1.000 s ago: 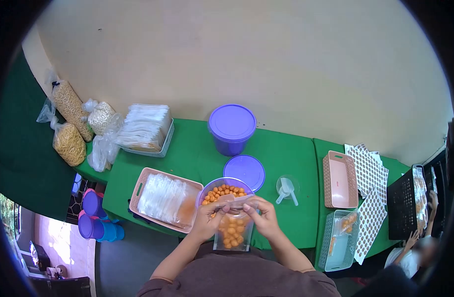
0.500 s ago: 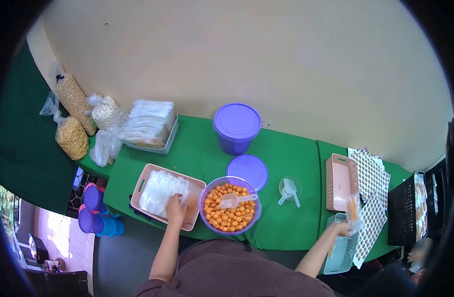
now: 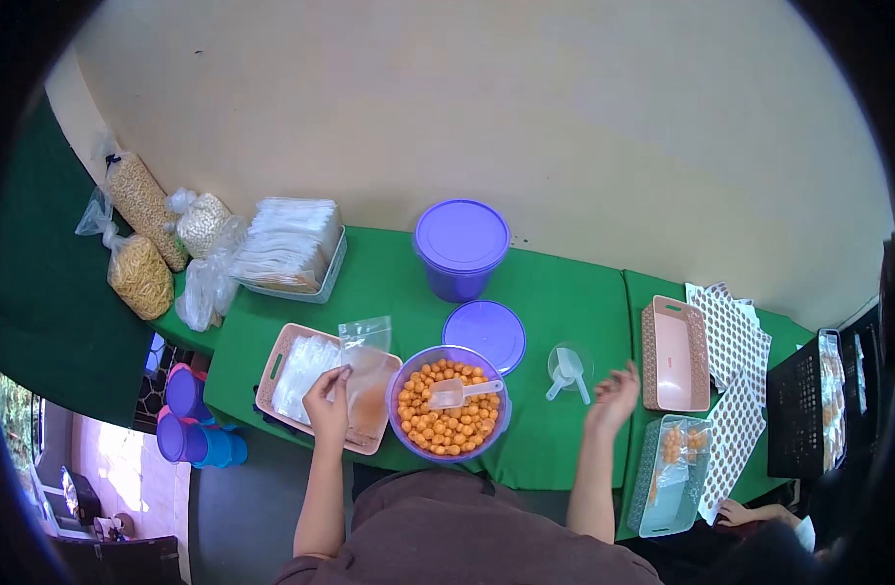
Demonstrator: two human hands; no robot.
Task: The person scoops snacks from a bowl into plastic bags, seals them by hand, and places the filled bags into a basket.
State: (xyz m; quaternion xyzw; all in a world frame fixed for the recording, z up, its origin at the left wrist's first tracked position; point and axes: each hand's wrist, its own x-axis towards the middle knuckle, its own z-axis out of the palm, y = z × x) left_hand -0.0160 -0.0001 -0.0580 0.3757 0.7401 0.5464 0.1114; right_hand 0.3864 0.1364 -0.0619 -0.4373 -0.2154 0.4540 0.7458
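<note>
While the right hand [image 3: 615,395] is kept free, a clear zip bag [image 3: 366,334] is held up by the left hand [image 3: 330,392] in the head view. With the purple bowl [image 3: 504,421] taken as the middle of the clock, the zip bag is found at ten o'clock, over one end of the pink tray [image 3: 293,336] at nine, in which a stack of clear bags [image 3: 306,375] is laid. Its edge is pinched between thumb and fingers, and no orange balls [image 3: 433,429] can be made out inside. At three o'clock the right hand is raised above the worktop [image 3: 555,312], its fingers loosely bent and apart; nothing is seen to be gripped.

A moment ago a filled packet was held by that hand over the teal basket [image 3: 676,512], between three and four o'clock. Now it has been released, and filled packets [image 3: 674,447] are seen lying there, while the zip bag has been drawn up from the tray. The filled packet is thus judged to be done with, and the zip bag to be unfilled. The scoop [image 3: 447,394] is left resting on the balls, touched by neither hand.
</note>
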